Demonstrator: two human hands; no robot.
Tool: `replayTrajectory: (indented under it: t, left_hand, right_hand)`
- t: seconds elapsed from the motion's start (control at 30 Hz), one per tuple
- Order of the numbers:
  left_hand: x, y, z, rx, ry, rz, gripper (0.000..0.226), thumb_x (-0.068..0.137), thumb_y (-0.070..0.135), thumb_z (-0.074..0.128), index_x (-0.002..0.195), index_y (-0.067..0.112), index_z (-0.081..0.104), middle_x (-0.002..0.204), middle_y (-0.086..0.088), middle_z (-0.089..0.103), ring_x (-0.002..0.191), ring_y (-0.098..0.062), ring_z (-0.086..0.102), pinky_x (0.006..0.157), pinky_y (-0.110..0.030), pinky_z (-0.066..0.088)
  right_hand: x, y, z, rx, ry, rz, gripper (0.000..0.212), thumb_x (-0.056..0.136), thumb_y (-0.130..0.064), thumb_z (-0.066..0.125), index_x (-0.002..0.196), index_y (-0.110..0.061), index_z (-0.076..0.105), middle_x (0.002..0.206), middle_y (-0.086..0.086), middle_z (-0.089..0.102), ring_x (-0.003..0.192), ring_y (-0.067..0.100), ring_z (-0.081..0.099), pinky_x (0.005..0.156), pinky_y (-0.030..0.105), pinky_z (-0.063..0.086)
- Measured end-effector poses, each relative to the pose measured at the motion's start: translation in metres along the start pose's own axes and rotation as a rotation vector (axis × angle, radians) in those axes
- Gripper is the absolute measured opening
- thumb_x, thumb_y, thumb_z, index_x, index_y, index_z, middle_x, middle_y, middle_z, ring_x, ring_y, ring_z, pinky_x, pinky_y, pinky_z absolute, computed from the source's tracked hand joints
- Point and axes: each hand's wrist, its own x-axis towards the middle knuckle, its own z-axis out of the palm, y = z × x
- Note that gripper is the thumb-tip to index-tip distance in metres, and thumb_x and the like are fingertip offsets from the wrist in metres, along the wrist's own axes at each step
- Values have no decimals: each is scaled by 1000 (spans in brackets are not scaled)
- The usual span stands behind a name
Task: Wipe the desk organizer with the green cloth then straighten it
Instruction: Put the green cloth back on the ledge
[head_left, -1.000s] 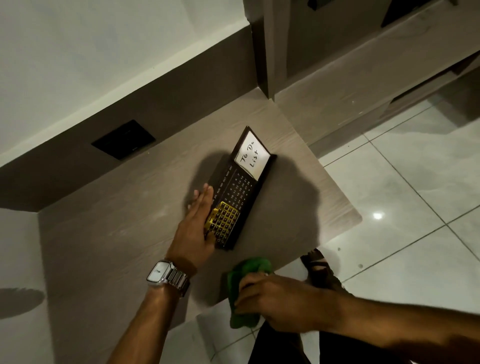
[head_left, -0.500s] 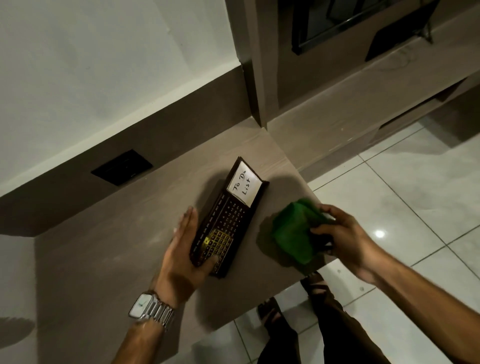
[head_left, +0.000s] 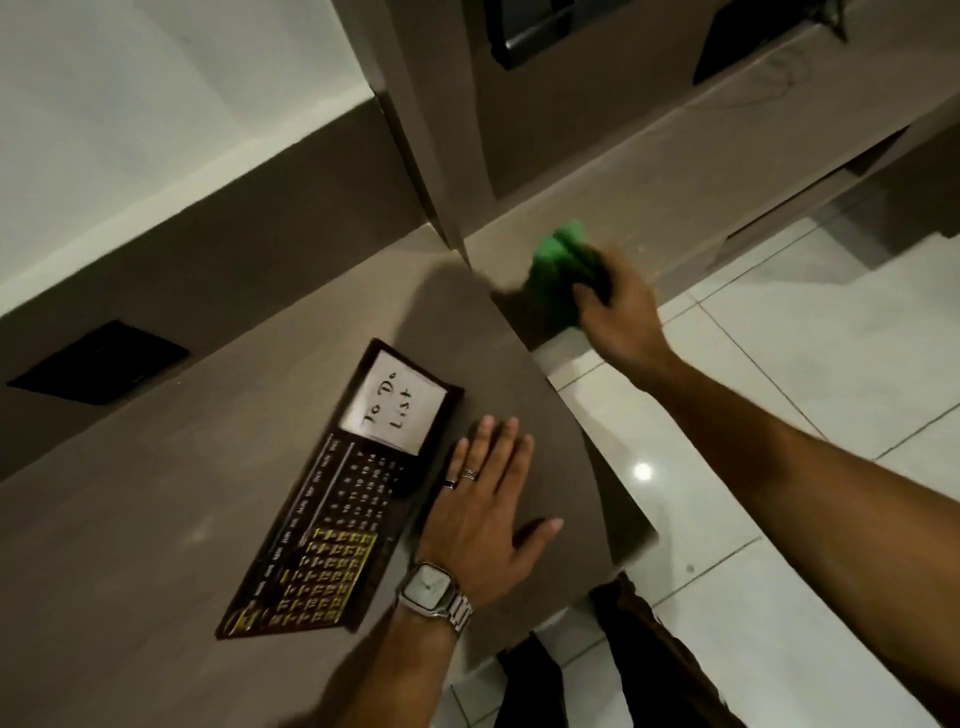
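The desk organizer (head_left: 343, 493) is a long dark brown board with a white "To Do List" card at its far end and gold squares at its near end; it lies flat and slanted on the grey desk (head_left: 156, 519). My left hand (head_left: 485, 509), wearing a watch and rings, rests flat and open on the desk just right of the organizer, its edge against the board's right side. My right hand (head_left: 618, 306) is stretched out past the desk's far right corner, closed on the bunched green cloth (head_left: 563, 270) over a lower shelf.
A lower grey shelf (head_left: 701, 171) runs along the back right beyond a vertical panel (head_left: 415, 130). A black wall socket plate (head_left: 98, 361) sits at the left. White tiled floor (head_left: 805, 415) lies to the right; my legs show below the desk edge.
My left hand moved from the organizer's left side to its right side. My right hand carried the green cloth up and away, from beside the organizer to over the back shelf.
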Motion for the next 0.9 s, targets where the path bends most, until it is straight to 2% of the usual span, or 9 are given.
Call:
replayTrajectory:
  t: [0.1, 0.2, 0.27, 0.47, 0.57, 0.63, 0.7, 0.77, 0.9]
  left_hand:
    - [6, -5, 24, 43, -42, -10, 89, 89, 73, 27, 153, 15, 7, 162, -7, -3, 148, -25, -12, 117, -49, 2]
    - [7, -6, 33, 52, -13, -20, 90, 88, 73, 29, 153, 14, 8, 163, -8, 1, 148, -27, -5, 116, -49, 2]
    - [6, -6, 34, 34, 2, -18, 91, 87, 73, 31, 154, 15, 9, 163, -7, 2, 149, -27, -2, 117, -50, 4]
    - [6, -8, 33, 21, 5, -3, 93, 86, 74, 33, 154, 16, 7, 163, -5, 0, 149, -27, -2, 117, -50, 6]
    - [4, -7, 31, 21, -20, -4, 90, 88, 73, 30, 154, 16, 6, 163, -6, -1, 149, -27, -3, 117, -50, 5]
    - [4, -6, 27, 9, -39, -3, 88, 89, 73, 28, 154, 16, 7, 163, -6, -1, 149, -26, -6, 118, -51, 7]
    - [1, -7, 16, -18, -22, -10, 86, 91, 71, 26, 153, 15, 9, 162, -7, 0, 149, -24, -6, 118, -50, 12]
    - [-5, -10, -2, -18, 43, -17, 82, 94, 66, 27, 153, 12, 11, 162, -8, 3, 149, -23, -4, 118, -48, 14]
    - [-26, -23, -53, 51, 259, -7, 76, 94, 50, 43, 152, 10, 15, 162, -11, 7, 149, -26, 4, 119, -47, 11]
  right_hand:
    - [26, 29, 26, -600, -168, -308, 55, 95, -12, 53, 147, -21, 39, 153, 12, 37, 143, 35, 25, 116, 57, 22]
    - [39, 62, 41, -1002, -442, -415, 63, 97, -29, 45, 155, -25, 20, 163, 11, 12, 148, 37, -2, 116, 60, 4]
    - [43, 75, 47, -1047, -483, -453, 64, 98, -35, 39, 156, -25, 13, 164, 11, 6, 148, 36, -5, 117, 59, 0]
    - [55, 72, 51, -1074, -498, -465, 61, 100, -36, 33, 156, -26, 12, 164, 11, 5, 148, 37, -6, 114, 61, -3]
    - [49, 49, 47, -942, -489, -343, 54, 103, -36, 27, 155, -25, 18, 164, 12, 7, 148, 36, -5, 116, 59, -2]
    - [38, 29, 45, -745, -338, -334, 48, 102, -30, 36, 149, -18, 35, 159, 13, 27, 146, 35, 15, 117, 55, 13]
    - [24, 4, 48, -509, -238, -346, 41, 99, -22, 44, 139, -16, 50, 144, 10, 49, 133, 25, 40, 112, 47, 31]
    - [5, -25, 59, -269, -345, -267, 35, 101, -17, 45, 134, -14, 56, 132, 6, 60, 118, 12, 52, 104, 36, 44]
    - [-34, -68, 81, -14, -599, -153, 33, 104, -15, 44, 135, -11, 55, 128, 2, 61, 115, 7, 56, 96, 19, 45]
